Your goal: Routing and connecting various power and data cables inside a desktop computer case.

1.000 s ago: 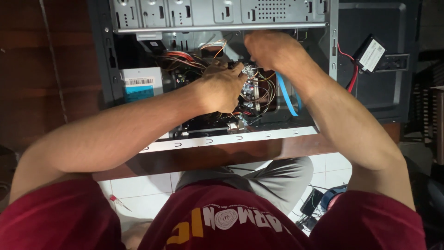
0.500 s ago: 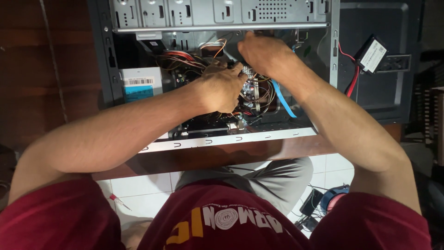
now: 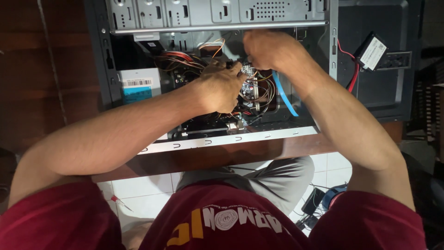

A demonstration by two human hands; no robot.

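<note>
Inside the case, head view: both hands are working among the wiring of an opened computer case (image 3: 217,139) that is lying on its side on a wooden table (image 3: 55,92).
Left hand (image 3: 221,88): it is curling into a loose fist over the board, fingers bunched together and closing on a small dark part by the cables (image 3: 259,92); exactly what they are pinching cannot be told.
Right hand (image 3: 268,48): it is reaching in from above, knuckles up, fingers folded under and hidden, so their grip cannot be told.
Likely reason for hold: one hand appears to be steadying the wiring while the other is working just beside it, the two almost touching.
Arm pose: both forearms are angling inward from the sides, elbows out, wrists bent down into the case.
Blue cable (image 3: 284,95): it is running diagonally just right of the hands.
Drive (image 3: 372,51): it is lying outside the case, at right, on red leads.
Labelled box (image 3: 138,88): it is sitting at left, inside the case.
</note>
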